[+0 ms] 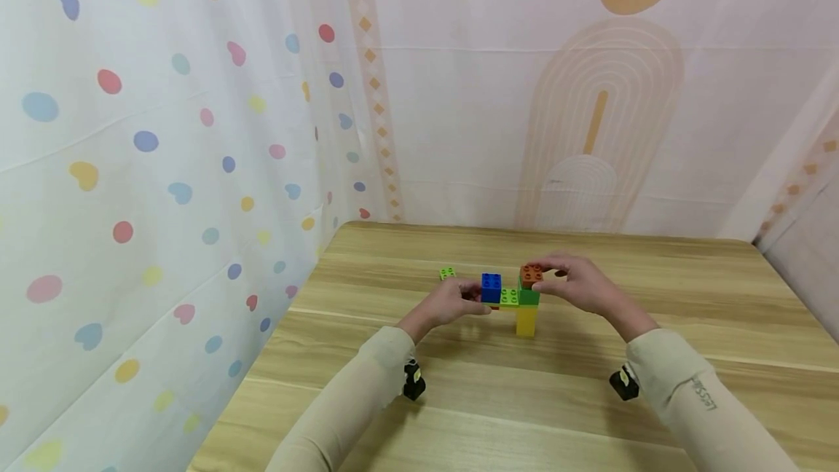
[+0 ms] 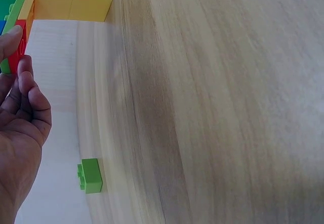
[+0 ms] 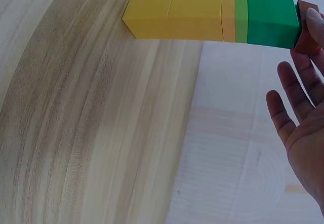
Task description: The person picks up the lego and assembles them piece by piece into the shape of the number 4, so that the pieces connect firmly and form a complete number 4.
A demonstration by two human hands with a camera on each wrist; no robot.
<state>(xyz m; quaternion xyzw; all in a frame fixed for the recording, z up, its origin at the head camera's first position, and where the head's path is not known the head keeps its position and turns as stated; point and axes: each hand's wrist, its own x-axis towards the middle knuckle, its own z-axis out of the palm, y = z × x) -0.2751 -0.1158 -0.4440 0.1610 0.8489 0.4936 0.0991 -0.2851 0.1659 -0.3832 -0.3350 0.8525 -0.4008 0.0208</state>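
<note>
A tower of toy building bricks stands on the table, with two yellow bricks (image 3: 172, 13) at its base. Above them come a thin orange layer (image 3: 228, 11), a light green layer (image 3: 241, 16) and a dark green brick (image 3: 271, 19). My right hand (image 1: 580, 284) pinches a brown brick (image 1: 532, 275) at the top of the dark green one; whether it is fully seated, I cannot tell. The light green layer juts out leftward, carrying a blue brick (image 1: 491, 288). At that overhanging end my left hand (image 1: 452, 301) pinches a red brick (image 2: 19, 49) on the underside, partly hidden by the thumb.
A loose light green brick (image 2: 91, 176) lies on the wooden table (image 1: 459, 414), behind the left hand in the head view. Patterned curtains (image 1: 459, 130) hang behind the table and on the left. A black wrist device (image 1: 624, 382) hangs under each sleeve.
</note>
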